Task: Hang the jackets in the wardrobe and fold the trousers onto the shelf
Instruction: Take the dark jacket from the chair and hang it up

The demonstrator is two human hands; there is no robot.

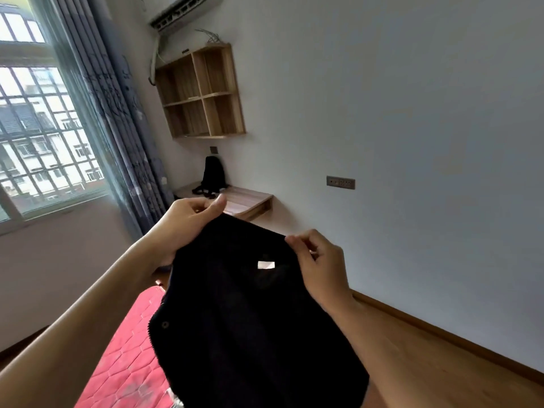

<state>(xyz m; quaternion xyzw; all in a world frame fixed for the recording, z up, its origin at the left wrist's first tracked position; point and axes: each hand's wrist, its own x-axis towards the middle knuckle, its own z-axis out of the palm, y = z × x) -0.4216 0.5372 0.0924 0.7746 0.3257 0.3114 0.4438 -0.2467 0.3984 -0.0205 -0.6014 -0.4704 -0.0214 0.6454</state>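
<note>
A black garment with a small white label near its top edge and a snap and zipper along its left side hangs in the air in front of me. My left hand pinches its upper left corner between thumb and fingers. My right hand pinches the upper right corner. The cloth drapes down between both forearms and hides what is under it. No wardrobe is in view.
A red quilted mattress lies below at the left. A wooden wall shelf hangs above a small wooden desk with a black bag. A window and blue curtain are at the left; wooden floor at the right.
</note>
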